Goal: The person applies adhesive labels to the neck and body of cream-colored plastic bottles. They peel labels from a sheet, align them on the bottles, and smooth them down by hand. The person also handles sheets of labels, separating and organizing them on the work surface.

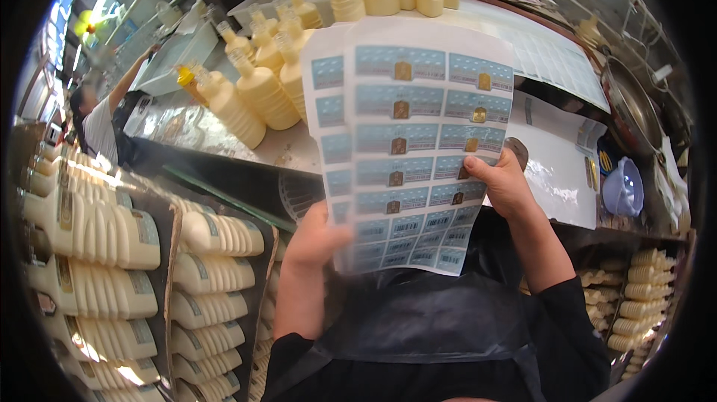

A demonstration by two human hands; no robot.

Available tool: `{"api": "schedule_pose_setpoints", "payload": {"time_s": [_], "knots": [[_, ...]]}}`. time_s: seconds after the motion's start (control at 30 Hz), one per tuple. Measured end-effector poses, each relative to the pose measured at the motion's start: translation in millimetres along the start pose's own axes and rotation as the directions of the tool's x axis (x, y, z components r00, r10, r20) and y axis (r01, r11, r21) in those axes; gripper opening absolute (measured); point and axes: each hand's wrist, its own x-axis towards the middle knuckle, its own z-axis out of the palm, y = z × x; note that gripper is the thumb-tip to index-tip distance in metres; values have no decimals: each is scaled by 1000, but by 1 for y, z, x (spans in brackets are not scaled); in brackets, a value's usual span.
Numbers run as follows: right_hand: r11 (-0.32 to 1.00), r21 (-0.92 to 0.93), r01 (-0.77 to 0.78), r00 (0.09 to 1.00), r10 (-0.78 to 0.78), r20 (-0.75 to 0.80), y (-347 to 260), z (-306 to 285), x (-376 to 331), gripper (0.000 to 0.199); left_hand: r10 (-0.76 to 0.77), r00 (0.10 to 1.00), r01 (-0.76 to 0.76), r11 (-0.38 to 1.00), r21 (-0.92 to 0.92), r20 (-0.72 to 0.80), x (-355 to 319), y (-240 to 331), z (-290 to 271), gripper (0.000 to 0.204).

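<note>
Upright in front of me are printed label sheets [418,118], with rows of blue labels, small brown and gold emblems, and barcodes near the bottom. At least two sheets overlap, the rear one showing along the left side. My right hand [506,184] pinches the right edge, thumb on the front face and fingers behind. Low on the left edge, my left hand [314,239] closes round the sheets; its thumb is blurred and its other fingers are hidden.
Cream plastic bottles [258,96] stand on the worktable [295,150], with more at the back. Racks of bottles [97,230] fill the lower left, others the lower right. A purple basket [623,187] and a metal pan [631,100] are at right. Another person [97,122] works far left.
</note>
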Motion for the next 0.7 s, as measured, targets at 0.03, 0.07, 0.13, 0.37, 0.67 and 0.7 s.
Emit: {"api": "schedule_pose_setpoints", "payload": {"time_s": [0.03,0.07,0.13,0.37,0.67,0.7], "knots": [[999,-33,14,1000,-14,-4,1,-5,-1,30,-21,999,26,989,-148,38,5,-3,1,40],[998,-51,35,999,-35,7,4,-10,-1,26,-43,999,46,978,-203,18,11,-3,4,38],[988,-144,56,998,-61,-26,4,-17,-5,26,-94,995,84,947,-309,-17,24,-3,13,33],[994,-78,80,964,-97,-249,-2,-39,-26,29,38,997,-38,999,3,-60,64,-26,37,20],[993,-26,111,931,-113,-347,26,-82,-49,23,194,953,-103,929,356,-232,74,-29,66,9],[993,-14,113,933,-111,-343,27,-85,-51,23,217,948,-113,913,391,-232,74,-30,67,9]]}}
